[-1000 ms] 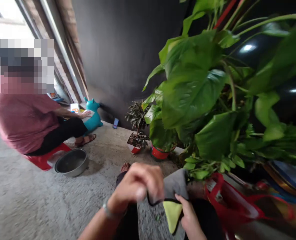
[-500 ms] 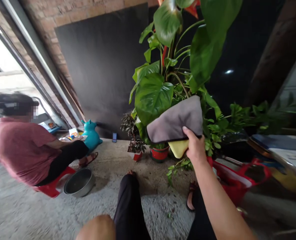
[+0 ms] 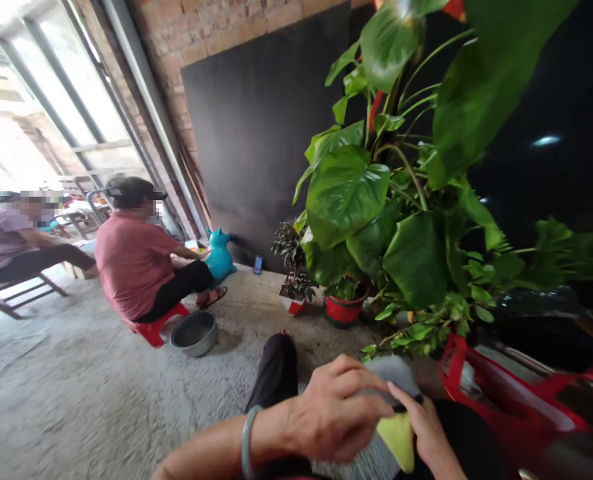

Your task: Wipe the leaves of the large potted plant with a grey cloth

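Gripping cloth (image 3: 399, 441), right hand (image 3: 430, 427); left hand (image 3: 333, 410) touching

Rough grey concrete floor (image 3: 101, 380), dark panel (image 3: 256, 140) against a brick wall (image 3: 216, 27), bright windows (image 3: 76, 87) at left.

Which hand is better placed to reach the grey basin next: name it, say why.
Probably the left hand: it lies nearer the grey basin. The right hand sits farther right, holding the grey-and-yellow cloth.

Concrete floor (image 3: 101, 387): open left of the metal basin (image 3: 202, 345).
Trousered leg (image 3: 276, 373): between left hand (image 3: 331, 408) and basin.
Broad-leaved potted plant (image 3: 346, 193): blocks ahead.
Red bag (image 3: 450, 375): near right hand (image 3: 429, 427), obstructs rightward passage.
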The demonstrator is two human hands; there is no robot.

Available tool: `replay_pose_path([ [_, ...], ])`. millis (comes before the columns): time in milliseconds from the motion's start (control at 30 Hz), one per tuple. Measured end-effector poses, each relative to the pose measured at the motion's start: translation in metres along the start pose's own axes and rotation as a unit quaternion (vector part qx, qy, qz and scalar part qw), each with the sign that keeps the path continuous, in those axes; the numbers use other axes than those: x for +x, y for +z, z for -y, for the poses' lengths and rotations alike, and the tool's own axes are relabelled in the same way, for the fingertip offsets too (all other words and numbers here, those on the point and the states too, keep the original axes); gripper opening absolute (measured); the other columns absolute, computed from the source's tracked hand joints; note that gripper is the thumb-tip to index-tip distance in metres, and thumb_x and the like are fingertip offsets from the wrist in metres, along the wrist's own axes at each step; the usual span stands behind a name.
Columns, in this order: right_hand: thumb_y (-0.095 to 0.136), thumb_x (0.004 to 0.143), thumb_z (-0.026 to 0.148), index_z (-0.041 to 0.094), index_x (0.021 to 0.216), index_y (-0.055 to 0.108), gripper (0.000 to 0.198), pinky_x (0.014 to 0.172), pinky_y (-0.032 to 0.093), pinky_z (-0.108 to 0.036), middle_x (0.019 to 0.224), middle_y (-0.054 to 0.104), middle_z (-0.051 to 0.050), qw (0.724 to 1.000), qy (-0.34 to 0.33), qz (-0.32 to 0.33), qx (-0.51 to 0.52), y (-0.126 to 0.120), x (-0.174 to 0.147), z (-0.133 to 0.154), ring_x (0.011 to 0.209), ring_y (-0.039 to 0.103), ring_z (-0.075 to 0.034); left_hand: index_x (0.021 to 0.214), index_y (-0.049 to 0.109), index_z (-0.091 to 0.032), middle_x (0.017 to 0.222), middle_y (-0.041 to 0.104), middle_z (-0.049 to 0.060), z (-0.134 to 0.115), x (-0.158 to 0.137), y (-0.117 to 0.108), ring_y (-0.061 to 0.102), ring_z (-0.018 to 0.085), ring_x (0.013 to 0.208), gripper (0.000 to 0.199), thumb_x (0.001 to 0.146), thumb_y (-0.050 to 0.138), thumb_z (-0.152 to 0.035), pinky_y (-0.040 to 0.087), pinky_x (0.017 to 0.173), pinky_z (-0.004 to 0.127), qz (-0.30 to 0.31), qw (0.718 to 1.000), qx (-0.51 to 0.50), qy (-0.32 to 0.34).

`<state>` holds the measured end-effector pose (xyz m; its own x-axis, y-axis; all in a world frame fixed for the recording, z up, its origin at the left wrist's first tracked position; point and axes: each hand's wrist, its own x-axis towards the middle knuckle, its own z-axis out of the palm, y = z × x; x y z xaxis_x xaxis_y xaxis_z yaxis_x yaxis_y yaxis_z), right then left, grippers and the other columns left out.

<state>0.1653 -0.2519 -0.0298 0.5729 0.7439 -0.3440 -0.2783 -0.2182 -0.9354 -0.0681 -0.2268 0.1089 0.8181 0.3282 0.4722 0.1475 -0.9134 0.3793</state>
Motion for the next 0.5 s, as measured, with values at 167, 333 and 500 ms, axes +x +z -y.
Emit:
replay_pose_path([
  [167, 0.092, 0.031, 0.045, 0.019, 0.079, 0.074, 0.057, 0.09, 0.057, -0.048, 0.087, 0.077, -0.008, 0.993, -0.053, -0.11, -0.008, -0.038, 0.016, 0.037, 0.096, 0.07, -0.036, 0.117, 0.075, -0.022, 0.102, 0.074, 0.014, 0.095, -0.007, 0.026, 0.061, 0.028, 0.108, 0.036, 0.092, 0.049, -0.023, 0.047, 0.103, 0.043, 0.014, 0.975, 0.0, -0.22],
  [333, 0.093, 0.028, 0.038, 0.02, 0.085, 0.072, 0.064, 0.087, 0.059, -0.048, 0.093, 0.074, -0.006, 0.989, -0.054, -0.127, 0.059, -0.038, 0.01, 0.049, 0.095, 0.068, -0.033, 0.133, 0.065, -0.026, 0.14, 0.061, 0.013, 0.161, -0.061, 0.038, 0.039, 0.038, 0.136, 0.057, 0.076, 0.067, -0.023, 0.035, 0.113, 0.055, 0.103, 0.874, 0.095, -0.465],
  [500, 0.094, 0.031, 0.036, 0.02, 0.095, 0.068, 0.071, 0.086, 0.059, -0.05, 0.104, 0.073, -0.008, 0.978, -0.092, -0.161, 0.093, -0.026, 0.004, 0.077, 0.098, 0.068, -0.033, 0.138, 0.06, -0.03, 0.16, 0.039, 0.009, 0.181, -0.094, 0.064, 0.026, 0.039, 0.146, 0.057, 0.082, 0.065, -0.037, 0.04, 0.107, 0.054, 0.148, 0.831, 0.145, -0.516],
])
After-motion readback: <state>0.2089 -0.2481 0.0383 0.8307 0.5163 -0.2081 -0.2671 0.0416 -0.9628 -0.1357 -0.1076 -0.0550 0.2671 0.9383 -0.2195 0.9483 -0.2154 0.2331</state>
